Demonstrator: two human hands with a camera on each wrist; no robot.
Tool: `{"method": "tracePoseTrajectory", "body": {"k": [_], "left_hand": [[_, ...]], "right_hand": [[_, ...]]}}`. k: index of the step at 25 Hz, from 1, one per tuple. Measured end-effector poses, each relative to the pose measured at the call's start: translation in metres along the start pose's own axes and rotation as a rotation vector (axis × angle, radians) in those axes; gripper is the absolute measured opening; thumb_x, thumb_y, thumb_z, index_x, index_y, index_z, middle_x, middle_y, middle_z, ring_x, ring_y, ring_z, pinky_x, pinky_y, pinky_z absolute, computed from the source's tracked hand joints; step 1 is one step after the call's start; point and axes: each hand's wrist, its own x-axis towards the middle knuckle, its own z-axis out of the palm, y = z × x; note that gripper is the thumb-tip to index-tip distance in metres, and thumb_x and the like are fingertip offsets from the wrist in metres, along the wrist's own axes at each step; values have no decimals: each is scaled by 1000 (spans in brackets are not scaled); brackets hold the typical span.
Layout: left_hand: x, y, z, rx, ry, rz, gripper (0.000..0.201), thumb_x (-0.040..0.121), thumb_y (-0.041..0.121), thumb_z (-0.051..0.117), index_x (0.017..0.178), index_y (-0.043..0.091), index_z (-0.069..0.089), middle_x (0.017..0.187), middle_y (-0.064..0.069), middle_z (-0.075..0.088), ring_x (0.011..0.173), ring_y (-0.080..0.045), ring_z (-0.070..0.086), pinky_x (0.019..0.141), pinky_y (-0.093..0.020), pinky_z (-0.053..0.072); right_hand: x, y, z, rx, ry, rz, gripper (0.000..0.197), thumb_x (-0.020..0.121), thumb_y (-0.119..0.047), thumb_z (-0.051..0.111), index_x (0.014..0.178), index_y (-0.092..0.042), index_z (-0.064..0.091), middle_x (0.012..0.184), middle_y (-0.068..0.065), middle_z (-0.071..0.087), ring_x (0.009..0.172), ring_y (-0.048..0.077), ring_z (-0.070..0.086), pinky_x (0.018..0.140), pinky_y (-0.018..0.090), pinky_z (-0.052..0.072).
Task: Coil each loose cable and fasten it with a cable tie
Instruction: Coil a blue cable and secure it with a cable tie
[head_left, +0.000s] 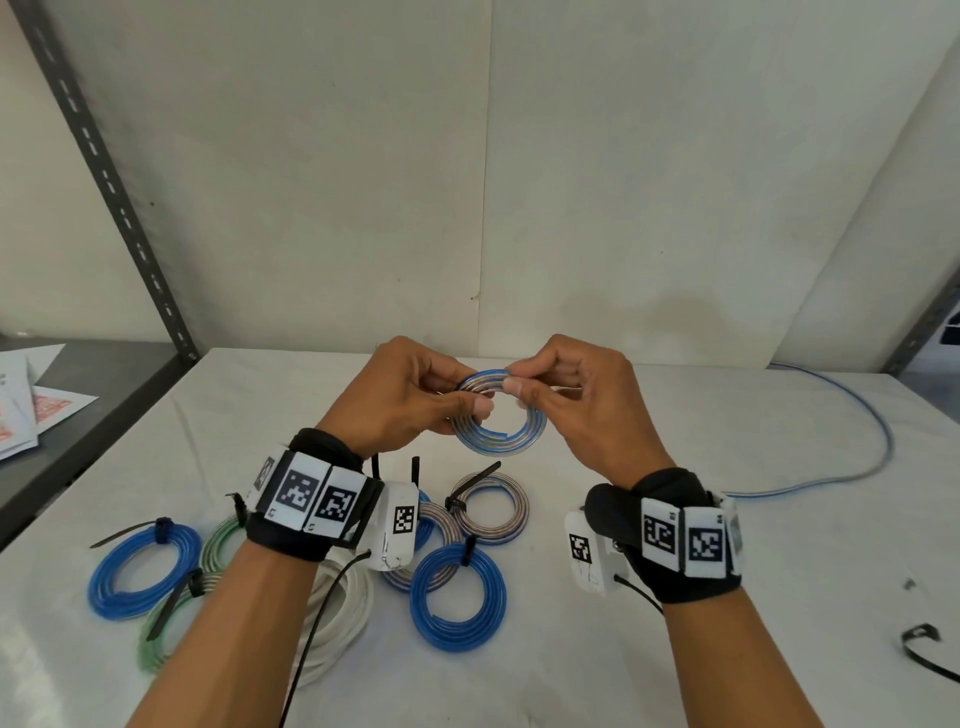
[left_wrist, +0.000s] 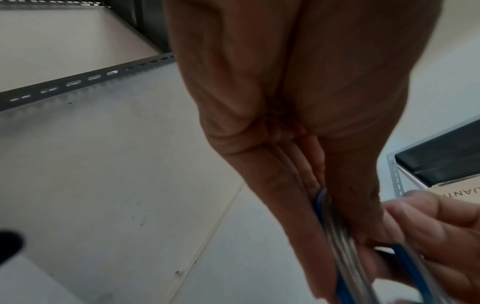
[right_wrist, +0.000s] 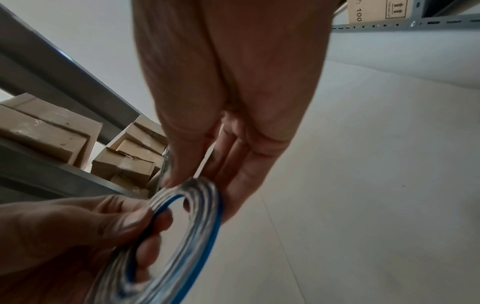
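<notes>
A small coil of clear and blue cable (head_left: 501, 415) is held up above the white table (head_left: 675, 597) between both hands. My left hand (head_left: 415, 400) pinches the coil's left side between thumb and fingers (left_wrist: 345, 222). My right hand (head_left: 566, 395) pinches the top right of the coil (right_wrist: 197, 197) with thumb and forefinger. No tie shows on this coil. In the left wrist view the coil (left_wrist: 335, 232) runs edge-on between my fingers. A loose black cable tie (head_left: 930, 649) lies at the table's right edge.
Several tied coils lie near the front left: blue (head_left: 143, 571), blue (head_left: 457, 597), green (head_left: 171, 623), white (head_left: 337, 613), grey (head_left: 491, 506). A loose blue-clear cable (head_left: 852, 457) curves along the right. A slotted metal shelf post (head_left: 109, 171) and papers (head_left: 31, 405) stand at the left.
</notes>
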Motion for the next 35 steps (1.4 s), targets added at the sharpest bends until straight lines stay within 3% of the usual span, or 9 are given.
{"method": "tracePoseTrajectory", "body": {"k": [4, 8, 11, 14, 21, 24, 27, 32, 35], "left_hand": [[-2, -4, -3, -21, 5, -19, 22, 81, 15, 81, 102, 10, 79, 85, -12, 78, 81, -24, 75, 80, -45, 62], [-1, -2, -3, -46, 7, -24, 21, 81, 13, 80, 102, 9, 79, 85, -13, 77, 81, -23, 75, 76, -37, 62], [1, 1, -2, -89, -35, -28, 26, 81, 9, 79, 107, 8, 76, 90, -15, 77, 86, -27, 75, 78, -34, 61], [-1, 5, 2, -168, -91, 13, 29, 85, 4, 74, 113, 5, 72, 94, -15, 77, 87, -22, 74, 76, -26, 58], [-5, 6, -2, -217, -42, 58, 25, 85, 12, 73, 110, 9, 75, 90, -17, 77, 82, -24, 73, 70, -27, 57], [-4, 4, -2, -198, -45, 59, 22, 88, 10, 71, 109, 7, 75, 89, -18, 76, 81, -21, 73, 66, -23, 55], [-4, 2, -3, -189, -56, 50, 18, 90, 6, 70, 106, 3, 75, 86, -19, 75, 78, -19, 72, 64, -20, 53], [-5, -1, -3, -163, -70, 28, 22, 88, 6, 72, 110, 6, 75, 86, -18, 76, 80, -21, 73, 65, -23, 55], [-4, -2, -1, -140, -80, 18, 25, 86, 5, 74, 111, 6, 75, 86, -16, 77, 80, -24, 74, 69, -27, 58]], "right_hand": [[-1, 3, -7, -6, -146, 44, 21, 80, -10, 83, 91, -23, 71, 94, -4, 77, 82, 11, 74, 71, 22, 56], [1, 6, -5, 14, -74, 18, 22, 80, -6, 83, 92, -23, 75, 94, -3, 79, 85, 13, 76, 77, 30, 60], [0, 6, -6, 26, -57, 12, 20, 82, -6, 81, 95, -19, 75, 92, 0, 79, 85, 12, 76, 77, 27, 59], [0, 3, -9, 46, -47, 14, 19, 82, -5, 81, 96, -17, 75, 90, 2, 79, 84, 15, 76, 78, 30, 60], [0, 1, -7, 181, 13, 35, 16, 77, -4, 83, 89, -12, 75, 83, 7, 78, 80, 24, 77, 70, 32, 60], [0, 1, -6, 117, -17, 28, 25, 82, -10, 82, 104, -18, 73, 87, 4, 78, 79, 20, 76, 71, 32, 59], [-2, -2, -5, 32, -107, -25, 35, 90, -10, 74, 122, -24, 70, 91, -1, 76, 78, 15, 75, 68, 23, 57], [0, 2, -1, -66, -65, -40, 13, 90, -24, 75, 102, -23, 78, 90, -10, 76, 81, 10, 74, 72, 27, 59], [1, 5, 1, -109, -28, -41, 6, 92, -23, 72, 95, -20, 78, 85, -11, 76, 78, 5, 72, 70, 17, 54]]}}
